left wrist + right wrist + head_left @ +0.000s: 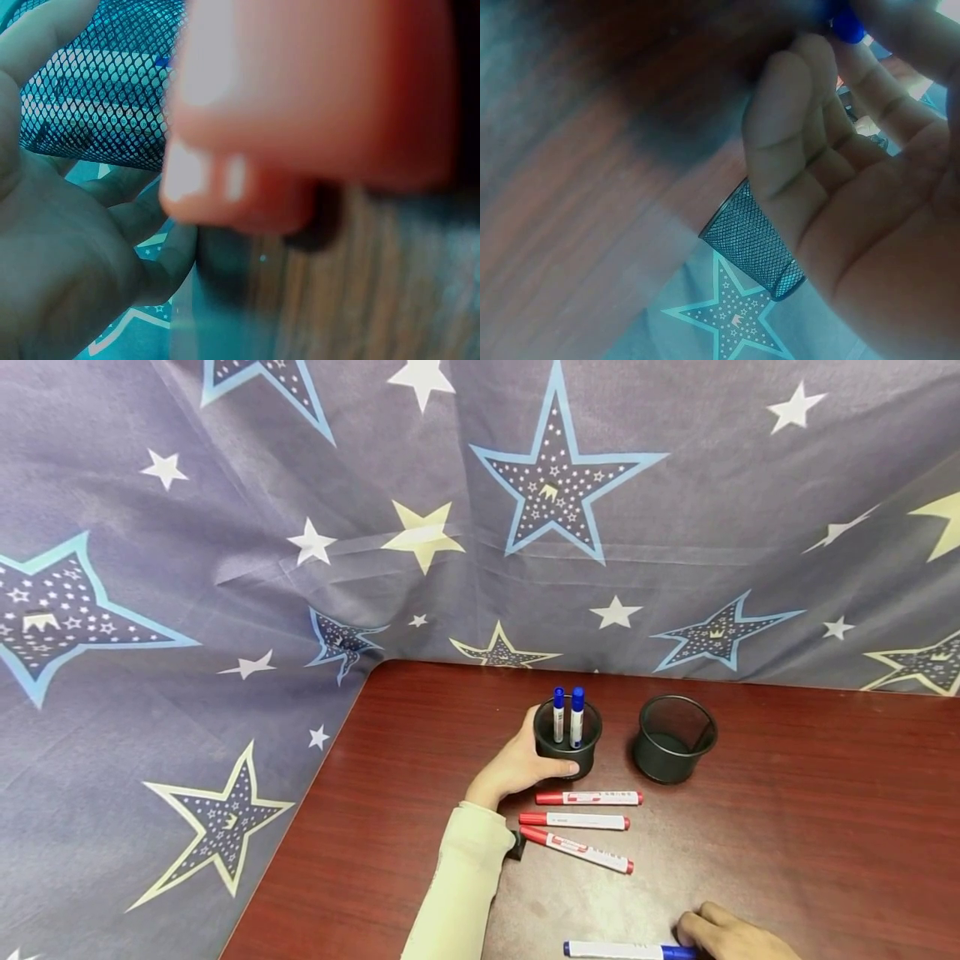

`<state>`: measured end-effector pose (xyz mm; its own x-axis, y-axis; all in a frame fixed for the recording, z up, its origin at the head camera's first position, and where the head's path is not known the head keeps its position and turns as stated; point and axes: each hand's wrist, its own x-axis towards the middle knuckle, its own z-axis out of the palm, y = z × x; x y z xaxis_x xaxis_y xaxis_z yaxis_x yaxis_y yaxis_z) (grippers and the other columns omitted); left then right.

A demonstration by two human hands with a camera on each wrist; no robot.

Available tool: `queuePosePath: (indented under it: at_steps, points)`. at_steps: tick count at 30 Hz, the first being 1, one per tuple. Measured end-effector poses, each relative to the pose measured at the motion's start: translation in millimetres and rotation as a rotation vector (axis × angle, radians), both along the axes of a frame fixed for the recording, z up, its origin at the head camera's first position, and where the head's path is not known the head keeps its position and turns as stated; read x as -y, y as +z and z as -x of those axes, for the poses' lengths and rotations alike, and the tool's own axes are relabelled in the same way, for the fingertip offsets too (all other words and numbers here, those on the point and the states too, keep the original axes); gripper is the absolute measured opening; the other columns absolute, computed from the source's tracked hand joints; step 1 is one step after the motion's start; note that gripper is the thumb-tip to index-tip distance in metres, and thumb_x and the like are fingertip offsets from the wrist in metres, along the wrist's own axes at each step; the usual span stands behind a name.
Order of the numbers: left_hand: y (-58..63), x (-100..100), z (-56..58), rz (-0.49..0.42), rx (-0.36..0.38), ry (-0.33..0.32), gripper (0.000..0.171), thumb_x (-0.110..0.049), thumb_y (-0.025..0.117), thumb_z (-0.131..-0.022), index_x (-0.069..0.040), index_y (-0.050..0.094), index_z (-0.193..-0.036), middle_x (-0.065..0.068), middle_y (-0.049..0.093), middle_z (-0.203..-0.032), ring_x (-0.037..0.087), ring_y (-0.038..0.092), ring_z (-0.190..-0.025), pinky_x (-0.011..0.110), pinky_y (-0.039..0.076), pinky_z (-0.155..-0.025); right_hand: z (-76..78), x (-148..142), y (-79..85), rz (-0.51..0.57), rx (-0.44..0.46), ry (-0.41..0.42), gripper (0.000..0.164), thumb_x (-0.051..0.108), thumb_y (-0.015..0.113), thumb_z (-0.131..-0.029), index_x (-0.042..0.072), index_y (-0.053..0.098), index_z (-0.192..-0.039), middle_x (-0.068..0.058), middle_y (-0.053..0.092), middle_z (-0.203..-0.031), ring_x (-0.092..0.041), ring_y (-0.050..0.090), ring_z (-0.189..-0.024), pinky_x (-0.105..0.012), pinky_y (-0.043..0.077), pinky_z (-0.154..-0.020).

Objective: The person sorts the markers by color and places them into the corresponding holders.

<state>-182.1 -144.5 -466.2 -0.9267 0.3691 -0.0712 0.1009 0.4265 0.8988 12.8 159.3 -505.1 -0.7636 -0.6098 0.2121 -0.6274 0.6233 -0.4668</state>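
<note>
My left hand (525, 767) grips a black mesh pen cup (588, 760), thumb across its near side. Inside the cup two blue-capped markers (577, 722) stand upright. At the bottom edge of the head view my right hand (738, 937) pinches the capped end of a blue marker (615, 950) lying sideways; its blue cap (847, 26) shows between thumb and fingers in the right wrist view. Between the hands lie three red markers (573, 821), side by side. Their red ends (240, 187) loom blurred in the left wrist view, close to the left palm.
A second black mesh cup (671, 767) stands to the right of the gripped one, with no markers visible in it. Both are on a reddish-brown wooden table (825, 810). A grey star-patterned cloth (712, 518) hangs along the back and left table edges.
</note>
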Motion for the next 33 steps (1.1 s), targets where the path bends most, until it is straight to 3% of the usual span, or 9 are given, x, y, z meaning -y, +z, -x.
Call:
queuePosePath:
  at_steps: [8, 11, 18, 21, 25, 33]
  points:
    - [-2.6, -0.1, 3.9, 0.003, -0.013, -0.010, 0.104, -0.027, 0.089, -0.076, -0.021, 0.023, -0.156, 0.006, 0.050, -0.143, 0.019, 0.051, -0.127, 0.043, 0.036, -0.110, -1.3, -0.1, 4.5, -0.067, 0.135, -0.057, 0.036, 0.048, 0.083, -0.076, 0.031, 0.053, -0.086, 0.024, 0.034, -0.081, 0.008, 0.032, -0.066, -0.021, 0.032, -0.048]
    - [-1.7, 0.4, 4.4, 0.000, -0.013, -0.014, 0.104, -0.027, 0.089, -0.077, -0.020, 0.023, -0.156, 0.007, 0.050, -0.143, 0.019, 0.051, -0.126, 0.043, 0.036, -0.110, -0.2, 0.3, 6.9, -0.051, 0.134, -0.039, 0.035, 0.044, 0.083, -0.076, 0.031, 0.052, -0.087, 0.024, 0.034, -0.082, 0.008, 0.033, -0.066, -0.021, 0.031, -0.048]
    - [0.5, 0.7, 4.8, 0.006, -0.011, -0.010, 0.104, -0.027, 0.089, -0.077, -0.021, 0.023, -0.156, 0.006, 0.050, -0.143, 0.019, 0.051, -0.127, 0.042, 0.036, -0.109, 10.9, 1.5, 20.9, 0.103, -0.018, 0.093, 0.037, 0.019, 0.085, -0.075, 0.029, 0.053, -0.093, 0.025, 0.040, -0.082, 0.011, 0.038, -0.069, -0.013, 0.029, -0.052]
    - [0.3, 0.8, 4.1, 0.011, -0.009, -0.009, 0.104, -0.027, 0.089, -0.077, -0.021, 0.023, -0.156, 0.007, 0.050, -0.144, 0.020, 0.050, -0.128, 0.042, 0.036, -0.109, 15.5, 1.9, 32.6, 0.178, -0.044, 0.126, 0.038, 0.014, 0.085, -0.078, 0.029, 0.055, -0.096, 0.025, 0.046, -0.083, 0.012, 0.042, -0.069, -0.008, 0.030, -0.054]
    - [-1.3, 0.6, 3.2, 0.013, -0.004, -0.006, 0.104, -0.028, 0.089, -0.077, -0.021, 0.023, -0.157, 0.007, 0.050, -0.144, 0.020, 0.050, -0.128, 0.043, 0.036, -0.110, 19.0, 1.9, 51.0, 0.250, 0.014, 0.121, 0.040, 0.008, 0.082, -0.080, 0.032, 0.058, -0.100, 0.026, 0.051, -0.085, 0.010, 0.048, -0.071, -0.007, 0.035, -0.055]
    - [-1.8, 1.4, 2.1, 0.023, -0.002, -0.008, 0.105, -0.029, 0.089, -0.076, -0.022, 0.023, -0.157, 0.008, 0.051, -0.143, 0.020, 0.050, -0.128, 0.043, 0.036, -0.109, 31.1, 3.3, 76.6, 0.356, 0.010, 0.187, 0.050, -0.004, 0.084, -0.075, 0.027, 0.061, -0.105, 0.020, 0.056, -0.091, 0.005, 0.053, -0.074, -0.009, 0.041, -0.061]
